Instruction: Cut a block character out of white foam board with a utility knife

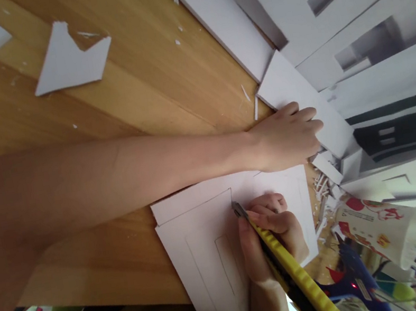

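Observation:
My right hand (271,230) grips a yellow utility knife (292,269) like a pen. Its blade tip touches a pencil line on a white foam board sheet (206,263), close to the corner of a drawn outline. More pencilled rectangles show on this sheet. Across its upper side stretches my left arm, and my left hand (288,133) lies palm down with bent fingers over a smaller white foam board piece (296,83). The left thumb is hidden. Part of the sheet is covered by both hands.
White foam board building models (351,7) with window openings stand along the right. A blue glue gun (353,280) with a red light and a printed paper cup (377,227) are at lower right. Offcuts (72,58) and crumbs lie on the wooden table (157,94).

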The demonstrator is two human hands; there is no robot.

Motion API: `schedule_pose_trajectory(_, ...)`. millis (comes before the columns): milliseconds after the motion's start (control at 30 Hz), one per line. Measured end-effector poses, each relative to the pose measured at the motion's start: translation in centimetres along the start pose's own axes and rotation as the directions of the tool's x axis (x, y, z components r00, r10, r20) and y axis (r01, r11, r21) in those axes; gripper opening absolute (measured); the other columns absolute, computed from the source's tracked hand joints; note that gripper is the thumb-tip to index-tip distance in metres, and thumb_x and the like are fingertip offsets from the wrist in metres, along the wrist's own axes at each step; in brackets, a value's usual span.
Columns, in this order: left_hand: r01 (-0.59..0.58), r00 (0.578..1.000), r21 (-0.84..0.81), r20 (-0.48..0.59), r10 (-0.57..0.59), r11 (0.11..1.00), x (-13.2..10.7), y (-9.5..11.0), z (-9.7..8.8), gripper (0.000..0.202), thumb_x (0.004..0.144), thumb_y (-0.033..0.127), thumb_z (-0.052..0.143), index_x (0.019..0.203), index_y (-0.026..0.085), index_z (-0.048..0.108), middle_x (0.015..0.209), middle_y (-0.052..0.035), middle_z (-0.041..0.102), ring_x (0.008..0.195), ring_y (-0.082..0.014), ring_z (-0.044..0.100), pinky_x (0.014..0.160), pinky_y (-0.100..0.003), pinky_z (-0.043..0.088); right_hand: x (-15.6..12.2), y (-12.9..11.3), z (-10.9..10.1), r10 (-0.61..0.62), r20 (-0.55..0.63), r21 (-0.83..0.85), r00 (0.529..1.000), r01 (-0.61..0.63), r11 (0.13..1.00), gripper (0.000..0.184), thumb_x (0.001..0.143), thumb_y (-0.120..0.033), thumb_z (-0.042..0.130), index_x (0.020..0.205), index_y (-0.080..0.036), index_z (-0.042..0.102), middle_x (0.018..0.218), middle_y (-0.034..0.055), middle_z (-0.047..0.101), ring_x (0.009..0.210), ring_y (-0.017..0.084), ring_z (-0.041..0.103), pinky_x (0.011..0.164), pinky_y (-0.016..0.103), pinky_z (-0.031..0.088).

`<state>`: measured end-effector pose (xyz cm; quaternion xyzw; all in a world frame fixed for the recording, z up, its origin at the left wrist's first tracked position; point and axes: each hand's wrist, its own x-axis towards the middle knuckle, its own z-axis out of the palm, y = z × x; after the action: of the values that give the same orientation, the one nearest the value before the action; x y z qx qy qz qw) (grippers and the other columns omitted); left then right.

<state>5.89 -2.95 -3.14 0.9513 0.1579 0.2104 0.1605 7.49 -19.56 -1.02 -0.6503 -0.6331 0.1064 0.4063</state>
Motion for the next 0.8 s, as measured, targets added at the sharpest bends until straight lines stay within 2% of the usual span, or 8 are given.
schedule_pose_trajectory(200, -0.007, 1.000, 0.023, 0.005, 0.007, 1.000, -0.1, 0.1, -0.1, 0.035, 0.096, 0.018, 0.047, 0.093, 0.035, 0.077, 0.108, -0.0032, 0.072, 0.109, -0.0273, 0.059, 0.089, -0.045, 0.045, -0.2, 0.9, -0.7, -0.074, 0.081, -0.021, 0.994, 0.076, 0.997, 0.019, 0.080, -0.004, 0.061, 0.077, -0.021, 0.052, 0.067, -0.0075, 0.060, 0.056, 0.011, 0.057, 0.087, 0.047, 0.048)
schedule_pose_trajectory(400, -0.016, 0.999, 0.029, -0.038, 0.017, 0.999, -0.1, 0.1, 0.4, 0.029, 0.096, 0.019, 0.051, 0.094, 0.032, 0.077, 0.109, -0.0048, 0.072, 0.108, -0.0281, 0.059, 0.088, -0.045, 0.045, -0.6, 0.8, -0.6, -0.059, 0.044, 0.011, 0.997, 0.058, 0.998, 0.017, 0.079, -0.005, 0.062, 0.079, -0.021, 0.054, 0.066, -0.0077, 0.059, 0.057, 0.012, 0.057, 0.088, 0.049, 0.047)
schedule_pose_trajectory(567, -0.005, 1.000, 0.015, -0.007, 0.005, 1.000, -0.1, 0.1, 0.1, 0.030, 0.097, 0.021, 0.049, 0.094, 0.032, 0.076, 0.108, -0.0050, 0.072, 0.109, -0.0279, 0.058, 0.088, -0.044, 0.043, -1.8, 1.7, -1.5, -0.073, -0.119, 0.045, 0.990, 0.079, 0.996, 0.017, 0.081, -0.010, 0.061, 0.077, -0.022, 0.050, 0.056, -0.0100, 0.048, 0.054, 0.012, 0.051, 0.093, 0.052, 0.045)
schedule_pose_trajectory(700, 0.002, 1.000, -0.009, 0.013, -0.001, 1.000, -0.1, 0.1, 0.1, 0.027, 0.097, 0.024, 0.050, 0.098, 0.029, 0.076, 0.110, -0.0076, 0.071, 0.112, -0.0296, 0.056, 0.090, -0.043, 0.040, -2.2, 2.3, -1.3, -0.093, -0.283, -0.029, 0.954, 0.089, 0.996, 0.013, 0.085, -0.014, 0.059, 0.085, -0.024, 0.051, 0.052, -0.0110, 0.037, 0.055, 0.015, 0.051, 0.089, 0.051, 0.047)
schedule_pose_trajectory(800, 0.013, 1.000, -0.030, -0.009, -0.014, 0.999, 0.0, 0.1, 0.4, 0.022, 0.096, 0.027, 0.054, 0.097, 0.025, 0.076, 0.112, -0.0100, 0.071, 0.111, -0.0298, 0.056, 0.090, -0.042, 0.038, -1.8, 1.9, -1.0, -0.009, -0.321, 0.011, 0.947, 0.014, 1.000, 0.016, 0.085, -0.016, 0.060, 0.091, -0.025, 0.049, 0.053, -0.0117, 0.035, 0.057, 0.015, 0.051, 0.079, 0.043, 0.049)
